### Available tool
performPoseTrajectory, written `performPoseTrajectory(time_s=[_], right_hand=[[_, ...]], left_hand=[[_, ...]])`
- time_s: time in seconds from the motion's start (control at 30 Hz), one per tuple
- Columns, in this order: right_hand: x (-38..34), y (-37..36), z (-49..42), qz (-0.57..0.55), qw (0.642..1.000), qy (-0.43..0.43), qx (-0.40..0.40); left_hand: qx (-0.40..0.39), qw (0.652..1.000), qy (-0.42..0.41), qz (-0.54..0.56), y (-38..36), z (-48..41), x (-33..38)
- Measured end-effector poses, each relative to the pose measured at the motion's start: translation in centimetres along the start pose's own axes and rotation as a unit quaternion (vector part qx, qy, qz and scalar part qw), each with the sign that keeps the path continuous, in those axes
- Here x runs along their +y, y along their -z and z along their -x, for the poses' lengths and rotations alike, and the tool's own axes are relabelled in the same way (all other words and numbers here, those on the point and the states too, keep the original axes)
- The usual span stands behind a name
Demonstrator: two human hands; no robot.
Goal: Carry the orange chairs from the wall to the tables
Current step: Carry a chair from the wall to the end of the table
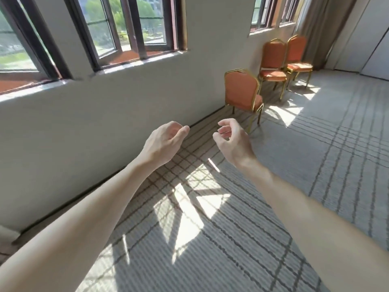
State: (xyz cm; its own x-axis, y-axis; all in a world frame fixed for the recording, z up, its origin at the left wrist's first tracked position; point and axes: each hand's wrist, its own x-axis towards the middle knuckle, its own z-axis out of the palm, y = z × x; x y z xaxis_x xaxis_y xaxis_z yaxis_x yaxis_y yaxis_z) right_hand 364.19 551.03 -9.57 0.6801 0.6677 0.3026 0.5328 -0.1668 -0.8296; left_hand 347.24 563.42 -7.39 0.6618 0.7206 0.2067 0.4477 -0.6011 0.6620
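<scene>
Step in hand, as I read it: the walk-up to fetch a chair, nothing carried yet. Nearest, both bare forearms reach fwd over the carpet. The L hand and R hand hang mid-frame, each grip apart, fingers loosely curled round nothing, palms turned toward each other. The wall w/ its windows runs along at 9–11 o'clock. Beyond the hands, at approx. 1 o'clock, the nearest chair stands just beside the wall, well apart from both hands. It's upright on its legs, long axis vertical thru the backrest. Its back seems turned toward the camera, seat pointing away to 1–2 o'clock, tho I can't be sure. Next move prob. calls for closing the gap, then one hand on the backrest's gold top rail, the other at the seat edge, and a straight lift. Farther along the same line, the middle chair and far chair sit side by side, backs to the wall, seats facing the room. A curtain hangs behind them. Tables: not in view.
</scene>
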Motion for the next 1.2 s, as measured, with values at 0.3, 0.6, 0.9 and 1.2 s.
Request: performPoseTrajectory(time_s=[0.3, 0.6, 0.9, 1.2], right_hand=[[2.9, -9.9, -17.5, 0.052, 0.998, 0.029, 0.022], [5.3, -18.4, -37.4, 0.116, 0.99, 0.007, 0.083], [11.4, -21.8, -51.9, 0.172, 0.978, -0.044, 0.106], [21.5, -23.2, -71.0, 0.157, 0.973, -0.092, 0.143]], left_hand=[[-0.007, 0.997, 0.014, 0.07, -1.0, -19.1, -9.7], [-0.054, 0.994, -0.024, 0.097, -1.1, -42.3, -17.5], [-0.121, 0.985, -0.061, 0.104, -5.4, -60.0, -20.1], [-0.173, 0.976, -0.095, 0.09, -14.2, -81.6, -19.8]])
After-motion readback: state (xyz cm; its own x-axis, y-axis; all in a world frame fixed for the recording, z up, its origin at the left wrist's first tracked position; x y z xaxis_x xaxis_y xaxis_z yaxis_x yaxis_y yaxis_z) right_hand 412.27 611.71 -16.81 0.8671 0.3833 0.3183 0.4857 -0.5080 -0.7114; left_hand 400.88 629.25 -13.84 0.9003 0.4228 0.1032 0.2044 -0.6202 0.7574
